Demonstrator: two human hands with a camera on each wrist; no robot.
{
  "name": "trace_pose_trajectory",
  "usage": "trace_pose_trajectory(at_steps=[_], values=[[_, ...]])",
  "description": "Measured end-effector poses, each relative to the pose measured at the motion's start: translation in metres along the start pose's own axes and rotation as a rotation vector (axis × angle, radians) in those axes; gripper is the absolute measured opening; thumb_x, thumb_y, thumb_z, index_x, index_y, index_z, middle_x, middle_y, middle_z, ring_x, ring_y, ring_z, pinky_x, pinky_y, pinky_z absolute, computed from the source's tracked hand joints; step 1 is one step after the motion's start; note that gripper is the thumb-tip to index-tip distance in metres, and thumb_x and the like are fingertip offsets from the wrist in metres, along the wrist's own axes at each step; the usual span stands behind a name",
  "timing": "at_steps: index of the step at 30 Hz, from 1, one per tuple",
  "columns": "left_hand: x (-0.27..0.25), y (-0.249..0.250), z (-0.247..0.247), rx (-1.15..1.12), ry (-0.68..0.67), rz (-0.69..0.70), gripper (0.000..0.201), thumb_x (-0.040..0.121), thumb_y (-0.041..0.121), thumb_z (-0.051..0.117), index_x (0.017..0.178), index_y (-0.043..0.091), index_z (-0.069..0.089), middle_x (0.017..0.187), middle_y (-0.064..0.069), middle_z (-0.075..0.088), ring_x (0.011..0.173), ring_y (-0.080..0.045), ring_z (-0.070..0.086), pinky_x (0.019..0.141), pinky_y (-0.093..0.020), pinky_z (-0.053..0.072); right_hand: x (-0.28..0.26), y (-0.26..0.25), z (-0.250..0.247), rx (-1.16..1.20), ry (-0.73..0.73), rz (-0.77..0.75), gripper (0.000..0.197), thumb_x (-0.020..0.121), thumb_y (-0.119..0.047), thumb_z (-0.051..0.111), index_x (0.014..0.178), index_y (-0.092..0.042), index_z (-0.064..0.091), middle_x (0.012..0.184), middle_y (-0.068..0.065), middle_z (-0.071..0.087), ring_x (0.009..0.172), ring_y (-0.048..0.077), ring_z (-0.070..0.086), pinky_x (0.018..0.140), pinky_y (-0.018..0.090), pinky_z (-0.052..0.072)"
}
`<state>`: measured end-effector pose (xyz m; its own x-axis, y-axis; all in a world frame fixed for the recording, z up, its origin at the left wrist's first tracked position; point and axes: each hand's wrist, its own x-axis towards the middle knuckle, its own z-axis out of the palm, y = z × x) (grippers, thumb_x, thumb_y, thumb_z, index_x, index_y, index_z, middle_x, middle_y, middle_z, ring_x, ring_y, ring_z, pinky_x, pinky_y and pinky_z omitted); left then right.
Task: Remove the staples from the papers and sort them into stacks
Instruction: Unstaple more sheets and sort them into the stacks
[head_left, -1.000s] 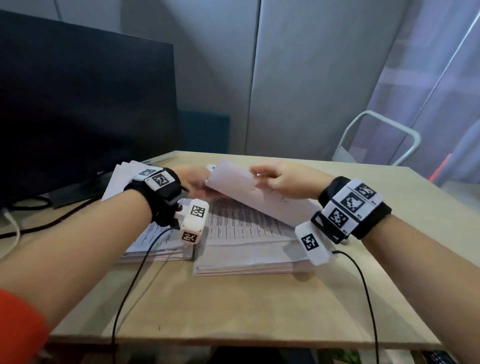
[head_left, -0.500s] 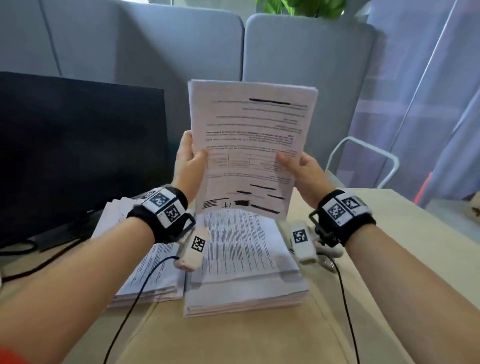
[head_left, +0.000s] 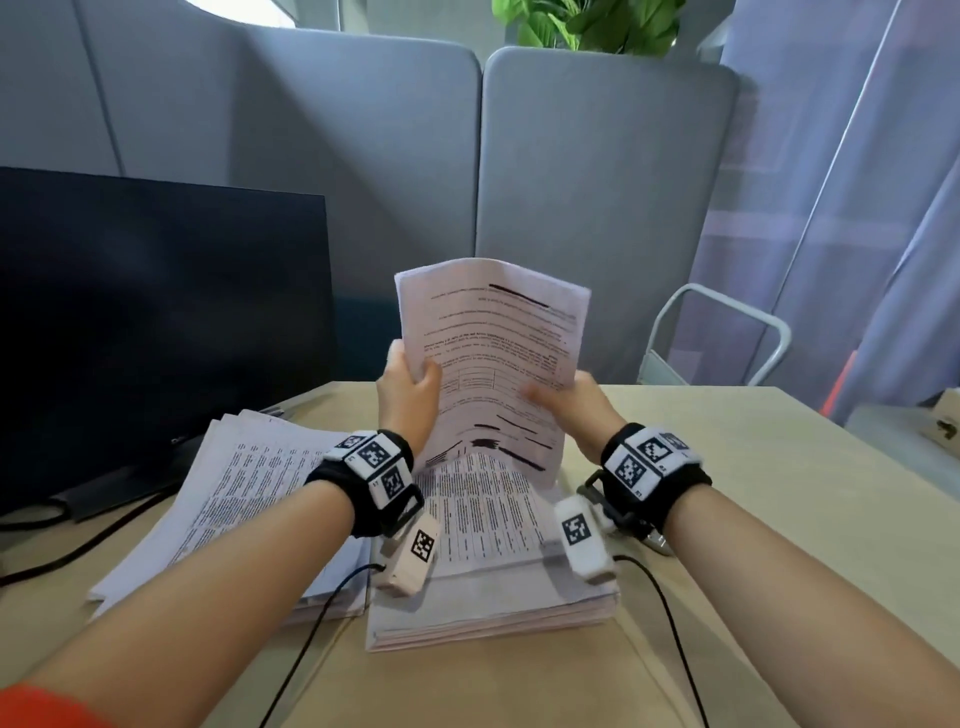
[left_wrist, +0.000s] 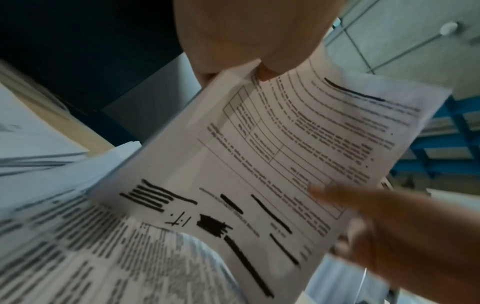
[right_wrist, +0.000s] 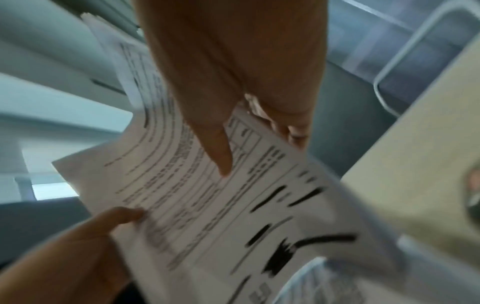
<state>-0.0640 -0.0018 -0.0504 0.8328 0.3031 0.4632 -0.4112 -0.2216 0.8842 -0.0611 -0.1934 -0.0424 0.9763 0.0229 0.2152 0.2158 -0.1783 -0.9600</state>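
Change: While the two stacks are sitting flat on the table (head_left: 779, 499), I am now holding a packet of papers (head_left: 498, 358) upright above them, where a second ago it was only being peeled up at the far edge; half a second ago it was riding higher and squarer, and it is now sinking and tilting left.
Meaning for the task: I am judging that this packet is being looked over for its staple before anything gets pulled; no staple is showing in any view, and I cannot tell which corner it is in.
Left hand: my left hand (head_left: 408, 400) is pinching the packet's left edge, thumb (left_wrist: 272, 67) pressing on the printed face, the other fingers hiding behind the sheets.
Right hand: my right hand (head_left: 569, 410) is gripping the right edge lower down, thumb (right_wrist: 221, 152) lying across the print and the fingers curling behind; the picture is blurring here, so how hard they are pressing I cannot tell.
Packet: it is bowing a little, bottom edge hanging just above the near right stack (head_left: 493, 587).
Stacks: the left stack (head_left: 234, 509) is lying just beside the right one, fanned and untidy, near the dark monitor (head_left: 156, 322).
Still to do: staple removal and sorting are both waiting.
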Motion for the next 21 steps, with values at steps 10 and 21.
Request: trace_pose_trajectory(at_steps=[10, 21], values=[[0.023, 0.021, 0.000, 0.160, 0.018, 0.029, 0.013, 0.094, 0.016, 0.051, 0.094, 0.005, 0.058, 0.084, 0.002, 0.062, 0.078, -0.013, 0.060, 0.064, -0.026, 0.052, -0.032, 0.053, -0.073, -1.400, -0.272, 0.433, 0.047, 0.068, -0.056, 0.068, 0.082, -0.012, 0.062, 0.087, 0.007, 0.069, 0.073, 0.024, 0.063, 0.068, 0.029, 0.050], [0.016, 0.061, 0.018, 0.177, -0.117, 0.126, 0.015, 0.091, 0.012, 0.050, 0.088, 0.001, 0.060, 0.085, -0.009, 0.066, 0.075, -0.020, 0.061, 0.067, -0.035, 0.055, 0.002, -0.090, -0.077, -0.034, 0.746, -0.465, 0.034, 0.083, -0.034, 0.073, 0.109, -0.020, 0.057, 0.097, -0.007, 0.065, 0.085, 0.009, 0.062, 0.080, 0.023, 0.049]])
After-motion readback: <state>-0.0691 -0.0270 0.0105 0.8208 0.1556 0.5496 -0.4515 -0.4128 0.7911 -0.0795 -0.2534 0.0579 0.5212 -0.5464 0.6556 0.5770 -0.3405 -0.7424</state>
